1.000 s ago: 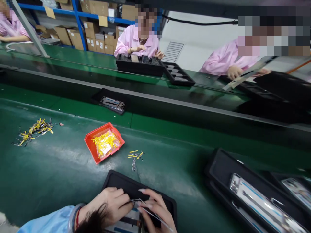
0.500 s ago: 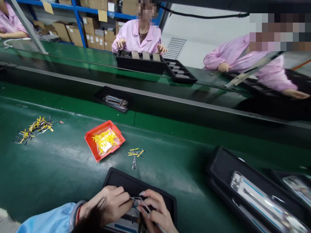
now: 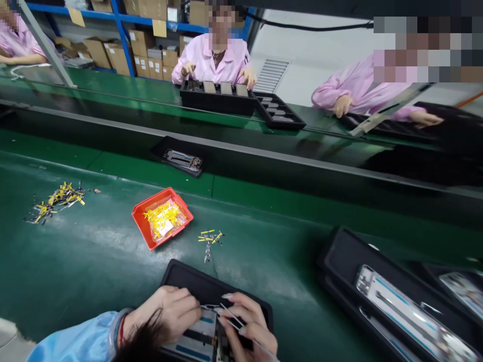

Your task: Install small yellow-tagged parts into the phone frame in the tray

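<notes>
Low in the view, a phone frame [image 3: 199, 338] with blue strips lies in a black tray [image 3: 190, 279]. My left hand [image 3: 175, 311] is closed at the frame's top end, its fingertips pinched together; what they grip is hidden. Metal tweezers [image 3: 233, 317] are held in my right hand [image 3: 251, 327], their tips pointing up and left toward the same end of the frame. A thin shiny edge shows between the two hands. Just beyond the tray lies a small group of yellow-and-clear strips [image 3: 210, 237]. Dark hair covers part of my left wrist.
A red bin [image 3: 138, 213] holds yellow strips, with a loose pile of yellow and black strips [image 3: 62, 198] to its left. Black trays with phone frames [image 3: 403, 306] stand at the right. Another tray [image 3: 158, 148] sits beyond the bin. People in pink coats [image 3: 211, 55] work across the bench.
My right hand and the tweezers have shifted slightly at the frame's top end, and more of the frame shows. My left hand stays nearly in place. Across the bench, the people's hands have moved.
</notes>
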A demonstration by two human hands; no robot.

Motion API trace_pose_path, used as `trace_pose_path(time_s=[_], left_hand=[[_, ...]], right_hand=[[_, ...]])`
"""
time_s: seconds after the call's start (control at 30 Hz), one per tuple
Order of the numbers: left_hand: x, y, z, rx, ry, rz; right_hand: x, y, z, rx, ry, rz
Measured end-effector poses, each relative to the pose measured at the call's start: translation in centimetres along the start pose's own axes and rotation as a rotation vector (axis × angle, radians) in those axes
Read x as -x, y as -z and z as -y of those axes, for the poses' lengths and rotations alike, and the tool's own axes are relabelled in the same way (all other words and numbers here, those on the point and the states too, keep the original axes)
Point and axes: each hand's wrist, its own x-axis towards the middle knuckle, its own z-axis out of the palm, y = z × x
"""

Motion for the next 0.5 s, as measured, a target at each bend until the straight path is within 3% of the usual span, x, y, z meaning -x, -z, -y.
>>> trace_pose_path(time_s=[0.17, 0.33, 0.5], left_hand=[[-0.9, 0.5, 0.2, 0.18, 0.166, -0.066], [-1.0, -0.2, -0.6, 0.139, 0.212, -0.125], [-0.3, -1.3, -1.6, -0.035, 0.2, -0.009]], right_hand=[[-1.7, 0.2, 0.7, 0.068, -0.028, -0.149], [-3.0, -0.5, 1.5, -0.032, -0.033, -0.308], [-2.5, -0.1, 1.7, -0.051, -0.079, -0.344]])
